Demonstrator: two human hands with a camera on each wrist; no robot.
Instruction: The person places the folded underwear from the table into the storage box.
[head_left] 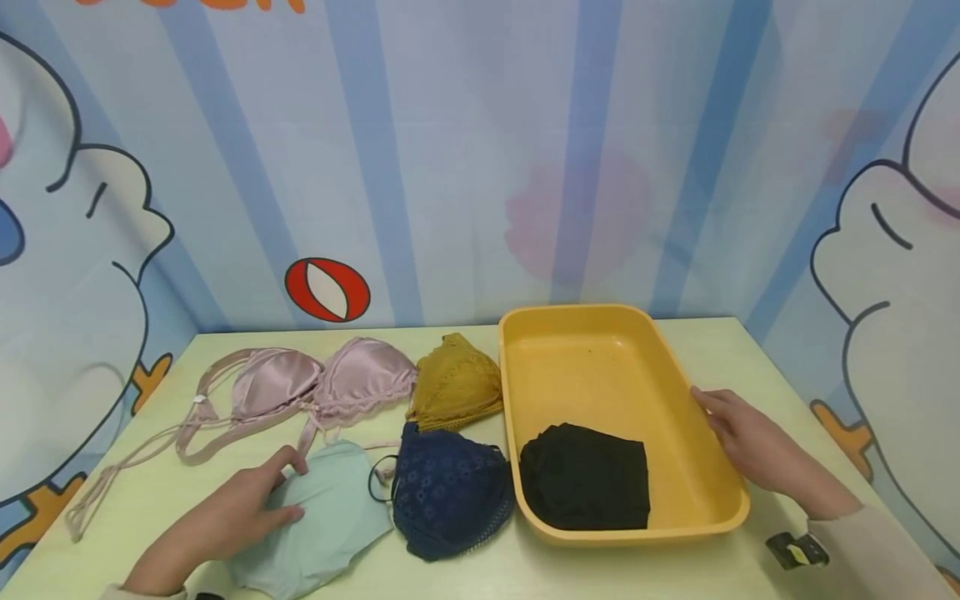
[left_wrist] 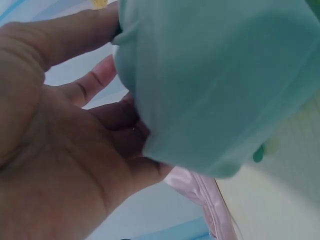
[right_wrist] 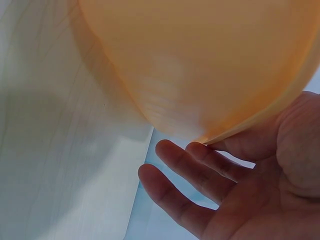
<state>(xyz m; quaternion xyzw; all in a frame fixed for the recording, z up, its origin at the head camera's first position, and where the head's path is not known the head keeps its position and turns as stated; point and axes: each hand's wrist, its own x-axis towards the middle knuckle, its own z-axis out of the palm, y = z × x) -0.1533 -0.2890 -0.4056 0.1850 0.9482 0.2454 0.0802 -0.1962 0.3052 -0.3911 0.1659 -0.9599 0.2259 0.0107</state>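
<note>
My left hand (head_left: 238, 510) grips the left side of a mint-green folded cloth garment (head_left: 333, 504) at the front left of the table. In the left wrist view, the thumb and fingers reach around the edge of the green fabric (left_wrist: 215, 85), and some fingertips are hidden behind it. My right hand (head_left: 757, 442) holds the right rim of a yellow plastic tub (head_left: 600, 379); in the right wrist view, several fingers (right_wrist: 185, 175) spread loosely below that rim. A black folded garment (head_left: 585, 483) lies in the tub's near left part.
Beside the green garment lies a navy lace bra (head_left: 453, 492), folded. Behind it are a mustard lace bra (head_left: 457, 383) and a pink satin bra (head_left: 363, 379), its straps trailing left. A printed backdrop (head_left: 480, 167) rises at the table's back edge.
</note>
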